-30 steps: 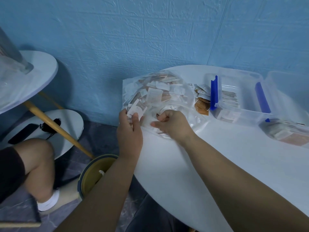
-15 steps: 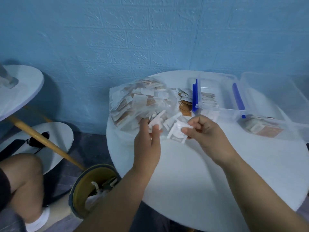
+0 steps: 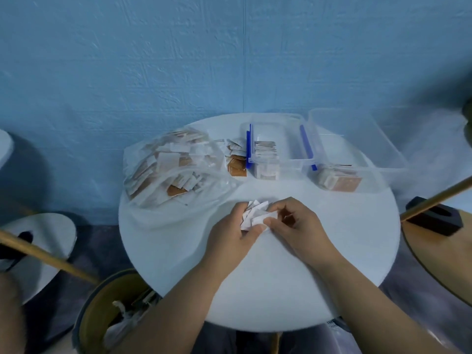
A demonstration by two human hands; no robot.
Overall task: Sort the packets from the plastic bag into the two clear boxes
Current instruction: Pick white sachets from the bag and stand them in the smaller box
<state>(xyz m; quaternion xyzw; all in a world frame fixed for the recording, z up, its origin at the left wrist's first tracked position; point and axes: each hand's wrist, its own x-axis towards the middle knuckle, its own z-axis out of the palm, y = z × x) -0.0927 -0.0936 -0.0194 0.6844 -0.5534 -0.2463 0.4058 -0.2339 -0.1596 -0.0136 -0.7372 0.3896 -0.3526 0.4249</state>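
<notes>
The left hand (image 3: 229,233) and right hand (image 3: 298,226) have been drawn away from the mouth of the plastic bag (image 3: 173,172), where they were busy a second ago, and brought back toward the person over the table (image 3: 255,290). The white packets (image 3: 256,214), half a second ago carried apart in the two hands, have been gathered into one fanned bunch gripped between both. The bag is no longer held. The view has been swung so that the table is centred.
</notes>
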